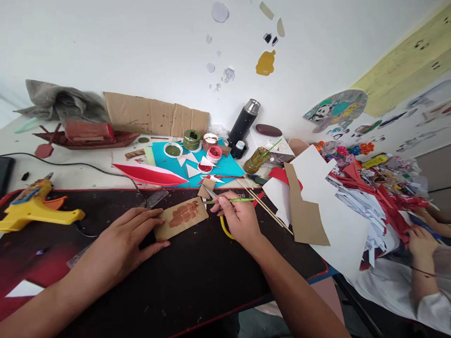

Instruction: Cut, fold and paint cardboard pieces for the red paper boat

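Observation:
A small cardboard rectangle [181, 218] with brown paint across its middle lies on the black mat [197, 281]. My left hand [123, 234] rests at its left end, thumb and fingers apart on either side of the corner. My right hand [236, 213] pinches a green-handled brush [243, 200], whose tip is near the cardboard's right end. Beneath that hand show scissors, with a yellow handle [225, 228] and metal blades [208, 189]. A small piece of cardboard [205, 188] lies by the blades.
Paint jars [192, 140] stand on blue paper [162, 162] behind. A glue gun [42, 206] and a red paper boat shape [151, 175] lie left. Sticks [269, 209] and cut cardboard [310, 220] are right. Another person's hand [423, 241] is at far right.

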`<act>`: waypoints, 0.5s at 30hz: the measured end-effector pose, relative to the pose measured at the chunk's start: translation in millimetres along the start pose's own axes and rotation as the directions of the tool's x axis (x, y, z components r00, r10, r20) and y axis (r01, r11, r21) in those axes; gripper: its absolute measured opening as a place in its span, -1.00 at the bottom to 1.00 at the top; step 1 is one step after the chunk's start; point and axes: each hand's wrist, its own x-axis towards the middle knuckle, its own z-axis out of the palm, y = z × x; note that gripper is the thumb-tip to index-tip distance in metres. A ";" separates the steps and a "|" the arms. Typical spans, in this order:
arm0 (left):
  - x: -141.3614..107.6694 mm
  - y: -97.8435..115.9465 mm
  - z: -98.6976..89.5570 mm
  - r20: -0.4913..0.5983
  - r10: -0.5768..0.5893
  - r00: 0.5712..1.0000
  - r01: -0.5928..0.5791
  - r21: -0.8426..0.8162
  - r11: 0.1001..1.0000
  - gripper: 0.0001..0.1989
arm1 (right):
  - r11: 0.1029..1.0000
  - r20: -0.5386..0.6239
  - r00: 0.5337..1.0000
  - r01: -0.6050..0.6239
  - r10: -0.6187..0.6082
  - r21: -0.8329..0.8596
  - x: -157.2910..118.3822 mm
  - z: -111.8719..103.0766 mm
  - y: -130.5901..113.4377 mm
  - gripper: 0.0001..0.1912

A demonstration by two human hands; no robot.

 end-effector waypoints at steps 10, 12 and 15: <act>0.2 -0.9 0.5 0.008 -0.005 1.000 0.005 0.011 1.000 -0.52 | 0.995 -0.002 1.000 -0.016 0.016 -0.100 10.1 -2.1 1.5 -0.53; 1.0 -0.6 0.1 0.004 0.004 1.000 -0.004 0.014 1.000 -0.53 | 0.995 -0.005 1.000 -0.018 0.017 -0.099 6.3 -3.7 1.0 -0.52; 1.4 -0.6 0.1 -0.003 0.005 1.000 -0.005 0.017 1.000 -0.50 | 0.994 -0.014 1.000 -0.023 0.021 -0.104 -4.7 -8.6 0.1 -0.50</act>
